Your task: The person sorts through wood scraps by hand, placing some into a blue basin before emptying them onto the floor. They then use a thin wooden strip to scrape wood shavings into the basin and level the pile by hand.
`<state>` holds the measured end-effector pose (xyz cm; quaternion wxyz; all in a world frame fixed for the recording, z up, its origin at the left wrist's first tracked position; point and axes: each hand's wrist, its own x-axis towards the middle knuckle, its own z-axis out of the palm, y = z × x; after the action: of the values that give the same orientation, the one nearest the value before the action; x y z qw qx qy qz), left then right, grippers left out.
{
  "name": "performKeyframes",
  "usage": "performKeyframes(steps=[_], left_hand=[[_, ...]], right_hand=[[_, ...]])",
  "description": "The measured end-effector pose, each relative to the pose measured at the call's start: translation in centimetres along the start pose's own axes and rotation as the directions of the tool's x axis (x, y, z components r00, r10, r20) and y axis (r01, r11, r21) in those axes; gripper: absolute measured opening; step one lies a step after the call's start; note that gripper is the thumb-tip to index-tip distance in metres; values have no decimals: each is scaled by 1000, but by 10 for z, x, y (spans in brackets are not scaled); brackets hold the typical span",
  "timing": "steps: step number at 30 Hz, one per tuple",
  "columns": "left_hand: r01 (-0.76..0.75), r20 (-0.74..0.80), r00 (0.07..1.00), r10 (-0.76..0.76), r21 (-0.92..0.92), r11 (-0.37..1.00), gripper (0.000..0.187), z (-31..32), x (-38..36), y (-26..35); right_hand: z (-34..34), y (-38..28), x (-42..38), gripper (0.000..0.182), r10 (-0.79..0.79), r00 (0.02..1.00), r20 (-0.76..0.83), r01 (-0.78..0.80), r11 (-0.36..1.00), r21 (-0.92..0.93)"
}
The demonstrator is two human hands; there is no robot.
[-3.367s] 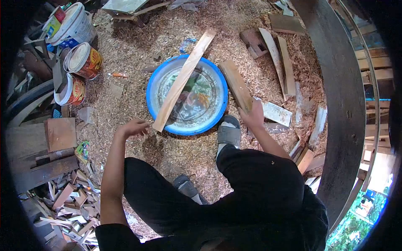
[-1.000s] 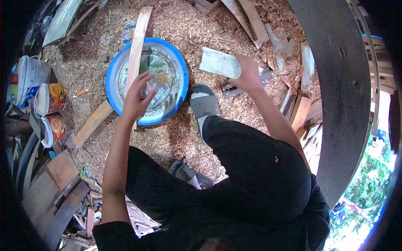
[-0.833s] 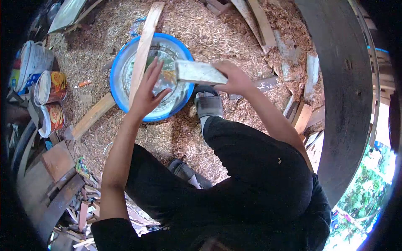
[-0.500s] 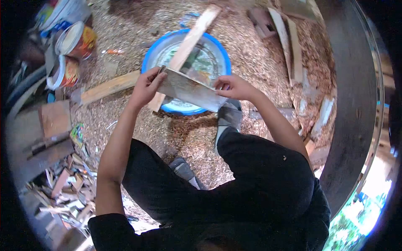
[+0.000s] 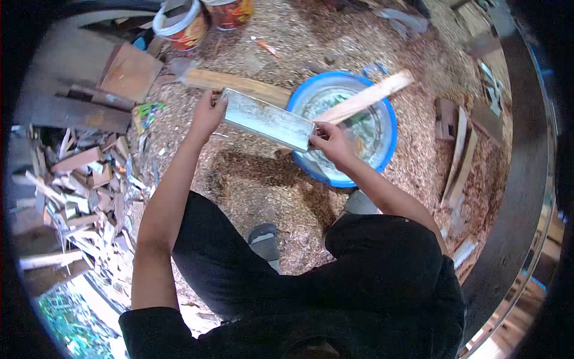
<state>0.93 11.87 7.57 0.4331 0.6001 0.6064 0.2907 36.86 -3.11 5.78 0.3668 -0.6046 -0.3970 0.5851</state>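
A long, grey-white rectangular slab is held up between my two hands, its broad face toward me. A thin raised-looking edge runs along its sides. At its left end, my left hand is closed on the short edge. My right hand grips the opposite, lower right end. Just beyond and right of it stands a blue-rimmed basin, with what looks like water inside. A pale wooden plank lies across the basin; its near part is hidden behind the slab and my right hand.
Another board lies on the shaving-covered ground left of the basin. Printed buckets stand at the upper left. Scrap wood is heaped at left. Wood strips lie at right, near a large dark beam.
My view has swung, so the basin and buckets appear farther right. The slab has moved leftward relative to the basin and tilted, showing me a brighter face. Both hands keep hold of it.
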Motion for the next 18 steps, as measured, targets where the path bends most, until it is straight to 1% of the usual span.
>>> performKeyframes(steps=[1, 2, 3, 4, 5, 6, 7, 8, 9, 10, 11, 12, 13, 14, 15, 16, 17, 18], left_hand=[[2, -31, 1000, -2, 2, 1000, 34, -15, 2, -4], [6, -80, 997, -2, 55, 998, 38, -29, 4, -9], [16, -124, 992, -2, 106, 994, 41, -42, 6, -14], [-7, -134, 991, 27, 150, 989, 55, -61, 10, -29], [0, -145, 989, 22, 151, 988, 55, -75, 14, -44], [-32, -290, 948, 132, 325, 945, 61, -86, 19, -61], [-33, -402, 878, 261, 492, 870, 68, -89, 13, -46], [145, -371, 928, -27, 295, 944, 75, -96, 0, -31], [147, -370, 929, -28, 298, 943, 75, -97, -1, -35], [223, -371, 923, -107, 286, 932, 72, -96, -1, -42], [296, -369, 911, -184, 273, 915, 70, -95, 1, -48], [293, -361, 914, -184, 275, 916, 70, -91, 0, -43], [216, -258, 955, -142, 282, 935, 66, -83, -3, -37], [134, -148, 984, -95, 279, 951, 63, -74, -3, -29], [124, -126, 988, -92, 278, 953, 63, -64, 0, -28], [99, -73, 994, -79, 332, 938, 58, -52, 6, -25], [65, -15, 998, -65, 384, 921, 54, -37, 13, -20], [-49, 73, 997, 23, 376, 925, 50, -22, 27, -29]], right_hand=[[15, 7, 11, 36, -28, 999, 25, 26, 998, 56], [27, 12, 23, 35, -1, 999, 34, 1, 1000, 2], [37, 4, 32, 35, -9, 998, 56, 9, 1000, -1], [46, -7, 41, 37, -34, 987, 154, 23, 997, 71], [55, -17, 48, 39, -61, 968, 244, 26, 989, 144], [67, -18, 56, 46, 44, 967, 252, -135, 924, 359], [71, -20, 59, 46, 45, 965, 258, -139, 923, 358], [74, -21, 59, 50, 120, 974, 190, -177, 931, 320], [75, -22, 61, 54, 192, 975, 115, -217, 933, 286], [64, -12, 65, 59, 174, 966, 189, -210, 960, 187], [56, -1, 67, 59, 175, 967, 185, -210, 959, 190], [47, 12, 65, 56, 191, 954, 230, -237, 953, 192], [37, 18, 60, 54, 208, 940, 270, -264, 945, 192], [23, 24, 54, 54, 215, 943, 255, -268, 943, 198], [10, 26, 44, 50, 220, 949, 224, -250, 961, 116], [-3, 27, 36, 47, 224, 956, 187, -234, 971, 35], [-16, 29, 27, 47, 232, 960, 157, -242, 969, 48], [-29, 30, 17, 40, 183, 982, 57, -183, 983, -1]])
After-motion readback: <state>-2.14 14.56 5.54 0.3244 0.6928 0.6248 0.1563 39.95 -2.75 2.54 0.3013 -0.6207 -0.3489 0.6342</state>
